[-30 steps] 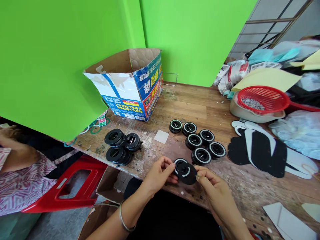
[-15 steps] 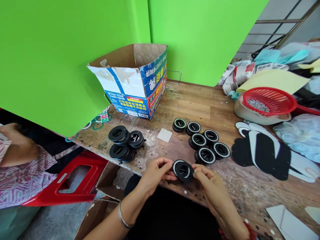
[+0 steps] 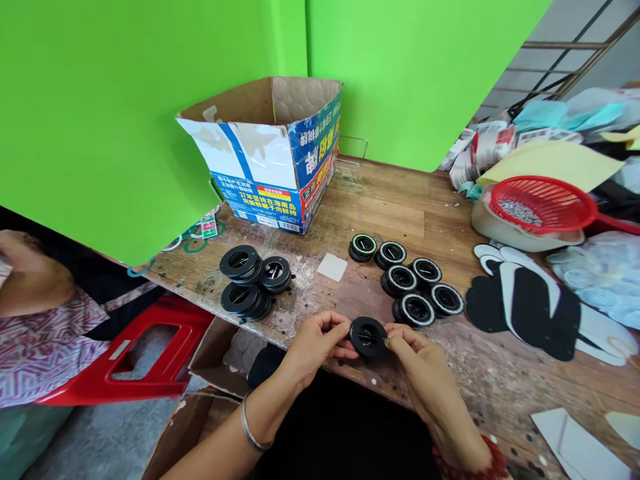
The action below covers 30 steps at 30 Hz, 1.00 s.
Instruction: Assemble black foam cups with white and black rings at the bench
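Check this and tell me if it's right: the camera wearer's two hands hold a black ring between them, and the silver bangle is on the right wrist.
The wrist is wrong: the head view shows the silver bangle on the left wrist. The rest stands: the left hand and right hand hold a black ring between them.

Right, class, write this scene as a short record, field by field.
left hand: pinches left edge of a flat, round black ring
right hand: pinches that ring's right edge
left of hands: three stacks of flat black rings
beyond hands: six round black stacks with pale rims
container: open blue-and-white cardboard box, farther back
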Each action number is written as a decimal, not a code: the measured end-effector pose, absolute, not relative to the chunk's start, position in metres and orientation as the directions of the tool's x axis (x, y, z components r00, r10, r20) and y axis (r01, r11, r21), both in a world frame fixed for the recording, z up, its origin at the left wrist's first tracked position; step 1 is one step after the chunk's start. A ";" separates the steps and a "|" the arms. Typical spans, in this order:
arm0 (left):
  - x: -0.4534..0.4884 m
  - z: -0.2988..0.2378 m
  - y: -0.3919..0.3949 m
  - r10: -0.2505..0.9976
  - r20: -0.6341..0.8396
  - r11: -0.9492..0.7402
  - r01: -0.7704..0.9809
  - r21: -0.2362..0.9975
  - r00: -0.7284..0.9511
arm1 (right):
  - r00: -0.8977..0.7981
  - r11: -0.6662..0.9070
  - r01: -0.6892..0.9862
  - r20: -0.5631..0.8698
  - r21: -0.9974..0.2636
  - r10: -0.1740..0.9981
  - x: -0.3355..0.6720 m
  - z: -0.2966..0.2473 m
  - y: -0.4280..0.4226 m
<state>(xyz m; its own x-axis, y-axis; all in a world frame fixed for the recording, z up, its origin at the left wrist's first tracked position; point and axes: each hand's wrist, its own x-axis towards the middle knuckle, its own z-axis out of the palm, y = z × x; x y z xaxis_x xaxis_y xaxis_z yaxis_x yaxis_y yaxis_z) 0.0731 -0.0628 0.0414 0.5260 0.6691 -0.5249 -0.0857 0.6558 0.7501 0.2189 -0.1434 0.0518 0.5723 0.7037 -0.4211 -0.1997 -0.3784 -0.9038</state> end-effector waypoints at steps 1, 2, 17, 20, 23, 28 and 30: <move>0.073 0.041 -0.063 0.668 -0.526 0.657 -0.086 0.749 0.527 | 0.573 -0.378 -0.201 -0.422 -0.904 0.703 0.219 0.052 -0.143; 0.073 0.041 -0.063 0.666 -0.526 0.659 -0.086 0.748 0.528 | 0.573 -0.377 -0.202 -0.422 -0.904 0.703 0.219 0.052 -0.143; 0.072 0.040 -0.063 0.663 -0.529 0.649 -0.055 0.759 0.529 | 0.578 -0.373 -0.171 -0.399 -0.912 0.712 0.217 0.050 -0.143; 0.072 0.039 -0.062 0.666 -0.529 0.646 -0.052 0.762 0.526 | 0.574 -0.383 -0.150 -0.396 -0.912 0.717 0.218 0.048 -0.144; 0.073 0.039 -0.061 0.673 -0.525 0.631 -0.035 0.775 0.522 | 0.574 -0.391 -0.107 -0.378 -0.914 0.727 0.218 0.046 -0.145; 0.077 0.042 -0.059 0.681 -0.544 0.617 0.016 0.787 0.490 | 0.591 -0.356 0.061 -0.254 -0.933 0.766 0.217 0.043 -0.146; 0.079 0.043 -0.058 0.682 -0.552 0.617 0.029 0.787 0.479 | 0.588 -0.334 0.173 -0.175 -0.927 0.790 0.217 0.043 -0.147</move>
<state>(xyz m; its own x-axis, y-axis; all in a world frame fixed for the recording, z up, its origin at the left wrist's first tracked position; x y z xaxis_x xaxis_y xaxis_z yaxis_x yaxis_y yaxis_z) 0.0787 -0.0579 0.0432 0.4790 0.6822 -0.5524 0.0291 0.6166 0.7868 0.2166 -0.1469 0.0427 0.5881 0.7897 -0.1747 0.1726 -0.3336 -0.9268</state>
